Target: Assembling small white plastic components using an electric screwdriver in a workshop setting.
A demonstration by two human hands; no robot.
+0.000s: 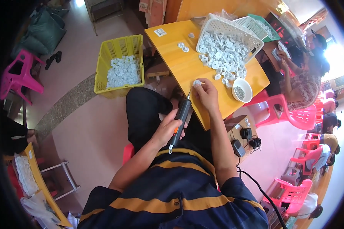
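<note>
"Navy and mustard stripes, nearest of all: that's the person's polo shirt [141,204]. What are the two hands doing beyond it?"

"The left hand [167,128] is wrapped around a dark electric screwdriver [183,114], fingers closed on the barrel just beside its orange switch. The tool slants up and away, bit end toward the yellow table [170,47]."

"And the right hand [208,95]?"

"It has a narrow pinch, thumb and fingers on one round white plastic part [197,83]. That part is at the table's left edge, with the bit's tip right by it."

"Are tip and part touching?"

"I can't tell at this size."

"What lies around them?"

"Past the right hand, a heap of similar white parts [225,51] spreads out of a tilted white perforated basket [222,26]. Three more lie apart from it, toward the table's far left. Near the heap's lower end, a white bowl [248,89] holds small grey pieces, too tiny to name."

"Anything off the table?"

"To its left, a yellow plastic crate [120,42] stands on the floor with whitish pieces in it. On the right, a co-worker [300,87] sits on a pink plastic chair [304,116]."
</note>
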